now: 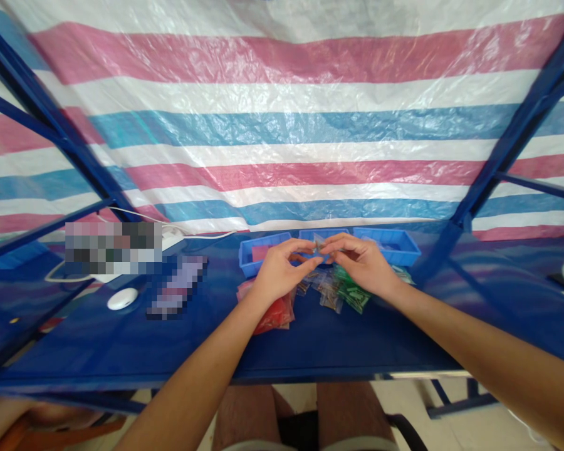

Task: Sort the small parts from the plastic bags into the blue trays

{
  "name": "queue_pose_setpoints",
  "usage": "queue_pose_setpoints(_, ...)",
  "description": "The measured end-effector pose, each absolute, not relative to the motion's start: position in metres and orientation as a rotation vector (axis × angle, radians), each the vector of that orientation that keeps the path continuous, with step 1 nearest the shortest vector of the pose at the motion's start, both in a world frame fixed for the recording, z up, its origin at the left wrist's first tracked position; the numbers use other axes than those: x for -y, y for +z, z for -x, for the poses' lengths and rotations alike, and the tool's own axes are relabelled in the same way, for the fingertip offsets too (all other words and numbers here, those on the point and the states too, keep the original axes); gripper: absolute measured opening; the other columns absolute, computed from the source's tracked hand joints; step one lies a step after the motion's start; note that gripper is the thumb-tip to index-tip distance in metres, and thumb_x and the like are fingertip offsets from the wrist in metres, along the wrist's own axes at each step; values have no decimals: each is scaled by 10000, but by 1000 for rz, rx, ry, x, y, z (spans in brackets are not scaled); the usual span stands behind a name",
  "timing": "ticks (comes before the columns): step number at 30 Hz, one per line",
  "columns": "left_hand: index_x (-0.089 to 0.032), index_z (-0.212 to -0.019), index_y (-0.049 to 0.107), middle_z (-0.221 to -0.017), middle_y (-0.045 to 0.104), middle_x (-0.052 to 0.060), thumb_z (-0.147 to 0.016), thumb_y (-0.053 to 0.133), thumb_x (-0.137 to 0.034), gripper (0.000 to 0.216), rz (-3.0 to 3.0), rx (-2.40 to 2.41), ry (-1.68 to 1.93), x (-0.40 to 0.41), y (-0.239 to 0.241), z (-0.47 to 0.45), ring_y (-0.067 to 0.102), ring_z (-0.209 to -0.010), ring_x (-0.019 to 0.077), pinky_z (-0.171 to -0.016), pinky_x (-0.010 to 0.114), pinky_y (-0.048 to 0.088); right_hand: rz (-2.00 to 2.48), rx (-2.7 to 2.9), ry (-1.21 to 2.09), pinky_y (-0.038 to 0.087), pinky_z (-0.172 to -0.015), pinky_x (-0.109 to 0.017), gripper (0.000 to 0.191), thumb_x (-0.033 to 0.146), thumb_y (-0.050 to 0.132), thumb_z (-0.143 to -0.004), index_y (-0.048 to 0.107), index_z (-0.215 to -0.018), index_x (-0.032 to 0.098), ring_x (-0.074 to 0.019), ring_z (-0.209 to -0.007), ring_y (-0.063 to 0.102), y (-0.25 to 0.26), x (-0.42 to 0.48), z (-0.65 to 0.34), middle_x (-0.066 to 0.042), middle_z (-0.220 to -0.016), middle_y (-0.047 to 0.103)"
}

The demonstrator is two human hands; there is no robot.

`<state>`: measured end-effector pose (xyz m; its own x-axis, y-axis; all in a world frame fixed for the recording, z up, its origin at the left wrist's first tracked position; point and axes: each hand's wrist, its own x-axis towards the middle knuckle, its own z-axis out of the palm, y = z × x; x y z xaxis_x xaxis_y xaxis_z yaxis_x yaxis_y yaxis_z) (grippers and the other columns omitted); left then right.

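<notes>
Between the fingertips of both hands is a small clear plastic bag (pixel 318 243), held up over the middle of the blue table. My left hand (pixel 282 268) pinches it from the left, with thumb and fingers closed. From the other side my right hand (pixel 363 262) grips its edge. Below my left hand lies a pile of red plastic bags (pixel 276 314). Several clear bags with small brownish pieces (pixel 329 294) lie under the hands. Green bags (pixel 355 295) are heaped beneath my right hand. What is inside the held bag is too small to make out.
Behind the hands stand blue bins: a left bin (pixel 248 263), a middle bin (pixel 324 233) and a right bin (pixel 407 252). Toward the left are a white computer mouse (pixel 123 299) and blurred-out items. A striped plastic sheet (pixel 291 131) hangs behind the table (pixel 338 351).
</notes>
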<state>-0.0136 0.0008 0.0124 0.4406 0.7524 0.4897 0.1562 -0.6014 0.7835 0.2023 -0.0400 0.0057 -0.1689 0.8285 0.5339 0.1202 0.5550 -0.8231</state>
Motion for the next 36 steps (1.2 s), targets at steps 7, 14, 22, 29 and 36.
queue_pose_setpoints(7, -206, -1119, 810, -1135, 803, 93, -977, 674, -368, 254, -2148, -811, 1062, -3, 14, 19, 757, -1031, 246, -929, 371, 604, 814, 1662, 810, 595, -895, -437, 197, 358, 643, -997, 790, -1119, 313, -250, -1002, 704, 4, 39, -202, -65, -1132, 738)
queue_pose_setpoints(14, -192, -1212, 734, -1024, 789, 88, -927, 746, -433, 374, -1914, -741, 1059, -5, 9, 17, 757, -867, 215, -787, 340, 625, 858, 1793, 526, 540, -1007, -456, 236, 279, 614, -996, 818, -1104, 328, -272, -1167, 661, 6, 39, -205, -72, -1220, 690)
queue_pose_setpoints(22, -189, -1335, 614, -1090, 756, 89, -928, 754, -409, 483, -1790, -752, 1101, -7, 8, 15, 763, -898, 189, -760, 290, 623, 1098, 1792, 179, 549, -834, -416, 243, 347, 585, -1019, 780, -1147, 280, -273, -949, 689, 14, 28, -230, -83, -1086, 744)
queue_pose_setpoints(29, -197, -1285, 662, -1026, 754, 69, -957, 705, -453, 418, -1839, -824, 1182, -8, 14, 19, 753, -846, 176, -684, 252, 578, 1600, 1748, -333, 471, -981, -531, 363, 478, 569, -1008, 765, -921, 185, -351, -959, 646, 10, 1, -292, -155, -918, 733)
queue_pose_setpoints(36, -196, -1271, 672, -1007, 757, 65, -963, 697, -444, 397, -1873, -855, 1190, -4, 17, 19, 753, -834, 180, -686, 263, 568, 1345, 2009, -209, 486, -869, -425, 309, 461, 570, -1019, 756, -965, 220, -310, -927, 663, 23, 17, -276, -120, -920, 730)
